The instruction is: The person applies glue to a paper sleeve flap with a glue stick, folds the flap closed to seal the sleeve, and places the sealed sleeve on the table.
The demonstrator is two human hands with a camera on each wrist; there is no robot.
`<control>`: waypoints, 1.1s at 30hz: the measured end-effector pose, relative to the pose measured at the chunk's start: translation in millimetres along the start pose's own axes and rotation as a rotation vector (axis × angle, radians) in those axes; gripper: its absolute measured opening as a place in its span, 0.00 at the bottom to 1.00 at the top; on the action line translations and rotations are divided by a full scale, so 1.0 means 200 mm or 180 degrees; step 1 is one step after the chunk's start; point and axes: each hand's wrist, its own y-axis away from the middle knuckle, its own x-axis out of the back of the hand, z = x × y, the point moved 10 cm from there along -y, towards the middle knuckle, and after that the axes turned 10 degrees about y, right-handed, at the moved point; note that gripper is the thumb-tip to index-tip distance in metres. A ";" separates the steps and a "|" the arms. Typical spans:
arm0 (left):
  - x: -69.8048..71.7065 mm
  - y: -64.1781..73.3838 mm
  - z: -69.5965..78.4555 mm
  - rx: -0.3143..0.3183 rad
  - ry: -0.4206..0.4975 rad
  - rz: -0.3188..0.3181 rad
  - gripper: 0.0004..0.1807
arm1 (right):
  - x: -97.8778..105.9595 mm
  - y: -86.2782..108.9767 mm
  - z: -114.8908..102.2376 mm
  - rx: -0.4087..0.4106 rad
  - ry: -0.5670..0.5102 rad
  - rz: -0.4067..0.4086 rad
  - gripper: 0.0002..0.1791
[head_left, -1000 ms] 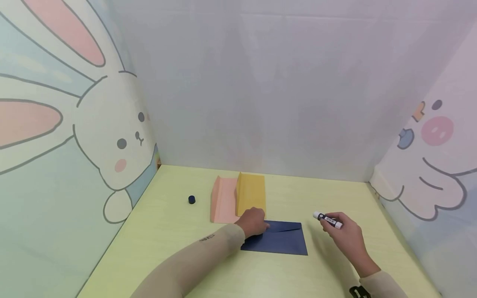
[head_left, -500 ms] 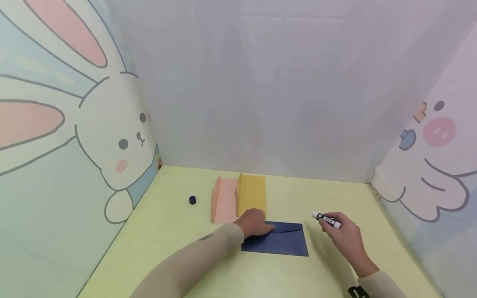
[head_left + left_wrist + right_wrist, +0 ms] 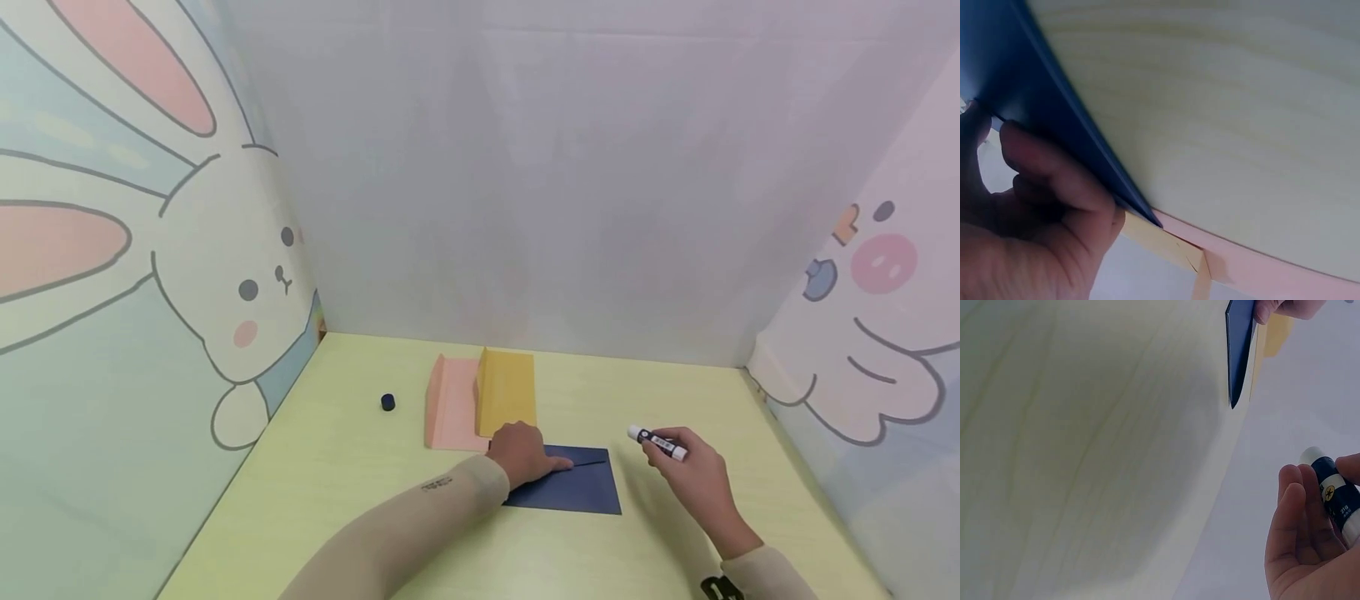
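Note:
A dark blue envelope (image 3: 566, 492) lies on the table with its flap folded down. My left hand (image 3: 520, 454) rests on its left part, the thumb stretched along the flap's edge and the other fingers loosely bent. In the left wrist view, the fingers of that hand (image 3: 1054, 169) lie against the blue paper (image 3: 1041, 87). Right of the envelope, my right hand (image 3: 697, 475) grips an uncapped glue stick (image 3: 657, 442) above the table. The right wrist view shows the glue stick (image 3: 1335, 494) between thumb and fingers, its white end pointing away from the palm.
Behind the left hand lie a pink envelope (image 3: 453, 404) and a yellow envelope (image 3: 510, 392), overlapping, with raised flaps. A small dark cap (image 3: 387, 402) stands at the left of the table (image 3: 345, 492). Cartoon-printed walls (image 3: 225, 275) enclose the table at the sides.
My left hand has slid rightward along the blue envelope's flap, its thumb now reaching further along the edge. The right hand with the glue stick has stayed almost in place.

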 end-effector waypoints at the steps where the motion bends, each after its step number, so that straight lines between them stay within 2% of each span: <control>1: 0.00 0.00 0.00 -0.0013 0.0010 -0.0001 0.43 | 0.00 0.00 0.00 -0.0001 0.0001 -0.0004 0.22; 8: 0.01 0.01 -0.01 -0.0082 0.0153 -0.0120 0.42 | -0.01 0.00 0.00 0.0011 -0.0005 -0.0012 0.21; 17: 0.03 0.01 -0.04 -0.0274 0.0465 -0.0133 0.38 | -0.03 0.00 0.02 -0.0019 -0.0004 -0.0026 0.22; 26: 0.05 0.01 -0.05 -0.0226 0.0419 -0.0265 0.23 | -0.04 -0.01 0.03 -0.0015 0.0012 -0.0009 0.21; 33: 0.05 0.00 -0.05 -0.0221 0.0390 -0.0367 0.18 | -0.04 -0.03 0.01 0.0025 0.0003 0.0001 0.22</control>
